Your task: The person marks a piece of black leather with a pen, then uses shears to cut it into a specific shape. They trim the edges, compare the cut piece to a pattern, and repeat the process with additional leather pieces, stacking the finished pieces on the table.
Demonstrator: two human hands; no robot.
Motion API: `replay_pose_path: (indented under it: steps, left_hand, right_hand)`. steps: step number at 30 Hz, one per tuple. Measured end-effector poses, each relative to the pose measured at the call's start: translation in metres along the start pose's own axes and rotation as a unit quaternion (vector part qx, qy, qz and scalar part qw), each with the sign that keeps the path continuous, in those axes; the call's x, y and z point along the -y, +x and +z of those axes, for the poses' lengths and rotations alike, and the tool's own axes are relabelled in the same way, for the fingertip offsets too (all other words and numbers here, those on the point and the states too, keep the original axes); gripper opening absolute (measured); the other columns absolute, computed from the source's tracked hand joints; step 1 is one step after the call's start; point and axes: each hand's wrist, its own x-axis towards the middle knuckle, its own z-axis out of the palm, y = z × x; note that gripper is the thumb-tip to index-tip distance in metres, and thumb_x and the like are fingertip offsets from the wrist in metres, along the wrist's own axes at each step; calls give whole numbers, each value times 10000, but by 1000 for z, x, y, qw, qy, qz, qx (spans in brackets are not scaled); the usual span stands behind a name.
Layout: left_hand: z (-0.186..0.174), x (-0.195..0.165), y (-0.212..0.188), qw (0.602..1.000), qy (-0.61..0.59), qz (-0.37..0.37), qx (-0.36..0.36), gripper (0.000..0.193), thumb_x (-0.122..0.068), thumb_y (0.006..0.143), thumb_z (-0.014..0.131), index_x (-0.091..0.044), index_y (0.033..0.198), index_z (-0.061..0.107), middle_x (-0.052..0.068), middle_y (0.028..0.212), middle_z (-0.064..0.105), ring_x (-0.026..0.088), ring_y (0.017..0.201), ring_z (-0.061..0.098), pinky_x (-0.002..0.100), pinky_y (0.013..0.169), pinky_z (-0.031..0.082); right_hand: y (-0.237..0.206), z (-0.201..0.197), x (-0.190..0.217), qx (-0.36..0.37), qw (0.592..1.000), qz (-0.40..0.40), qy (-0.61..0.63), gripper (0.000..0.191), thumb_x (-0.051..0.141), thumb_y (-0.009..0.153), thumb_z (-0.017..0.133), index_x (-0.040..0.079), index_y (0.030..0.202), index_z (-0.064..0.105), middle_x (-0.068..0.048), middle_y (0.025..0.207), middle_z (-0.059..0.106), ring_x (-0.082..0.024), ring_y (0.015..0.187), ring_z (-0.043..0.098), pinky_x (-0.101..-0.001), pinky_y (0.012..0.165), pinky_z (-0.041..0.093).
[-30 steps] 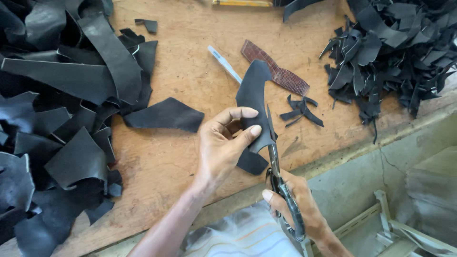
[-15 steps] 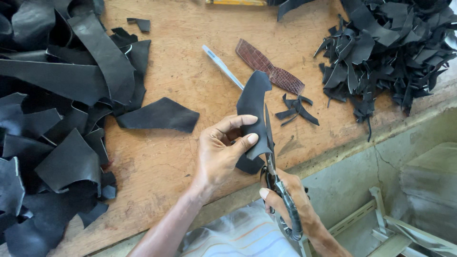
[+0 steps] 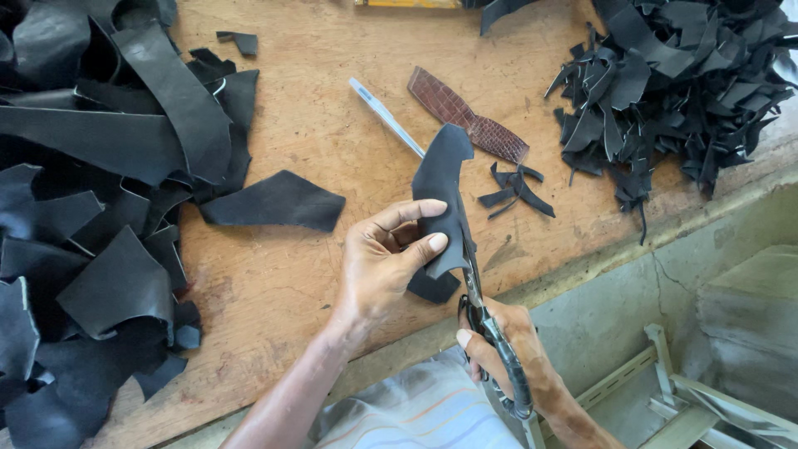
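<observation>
Wooden bench (image 3: 332, 133), black leather scraps (image 3: 100, 208), concrete floor (image 3: 665, 274)

Scissors (image 3: 490, 333) blades hidden behind leather piece (image 3: 440, 187); yellow tool (image 3: 407, 3), perhaps, cropped.

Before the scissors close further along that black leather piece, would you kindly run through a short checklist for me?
1. Left hand grips the black leather piece between thumb and fingers: ok.
2. Right hand holds the scissors by the handles: ok.
3. Blades meet the piece's right edge: ok.
4. Left thumb lies close beside the blades; safe clearance: cannot tell.
5. Cutting line marked on the piece: cannot tell.
6. Wooden table under the hands is bare; the brown textured strip, the pen and the small black offcuts lie beyond the piece: ok.
</observation>
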Motion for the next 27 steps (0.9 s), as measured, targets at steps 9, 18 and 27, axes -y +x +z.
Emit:
replay_pose_path:
  steps: [9, 18, 27]
  left_hand:
    - [0, 1, 1, 1000, -11, -10, 3, 402, 79, 879, 728, 28, 1275, 682, 131, 1005, 771, 114, 870, 715, 254, 772, 612]
    - [2, -5, -1, 999, -35, 12, 12, 520, 105, 873, 718, 20, 1376, 614, 151, 1079, 756, 132, 933, 719, 268, 824, 621]
    - [6, -10, -15, 999, -5, 15, 28, 505, 86, 883, 719, 15, 1374, 620, 139, 1074, 762, 125, 928, 717, 265, 818, 624]
  right_hand:
    - [0, -2, -3, -11, 1000, -3, -7, 130, 96, 859, 651, 1, 778, 612, -36, 515, 613, -114, 396, 605, -277, 391, 511]
    - [0, -4, 4, 12, 999, 15, 34, 174, 146, 881, 698, 21, 815, 596, 3, 614, 557, -81, 491, 548, -247, 454, 465]
    - [2, -6, 13, 20, 999, -37, 6, 239, 193, 931, 673, 64, 1131, 687, 7, 655, 550, -81, 577, 523, -264, 514, 442]
